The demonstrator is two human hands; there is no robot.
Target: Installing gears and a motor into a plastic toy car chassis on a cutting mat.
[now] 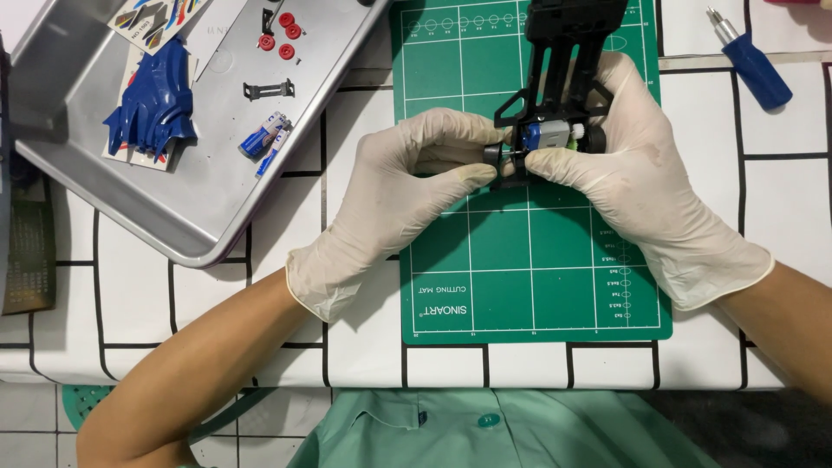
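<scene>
I see both gloved hands pinching the black toy car chassis [563,87] over the green cutting mat [529,260]. My left hand [407,186] grips its small side wheel, my right hand [633,182] presses the silver motor [548,134]. A metal tray [199,217] lies beyond my left hand.

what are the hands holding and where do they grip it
Both gloved hands hold a black toy-car chassis at its near end, over the green cutting mat. The left hand pinches the left side there; the right hand grips by the small motor.
</scene>
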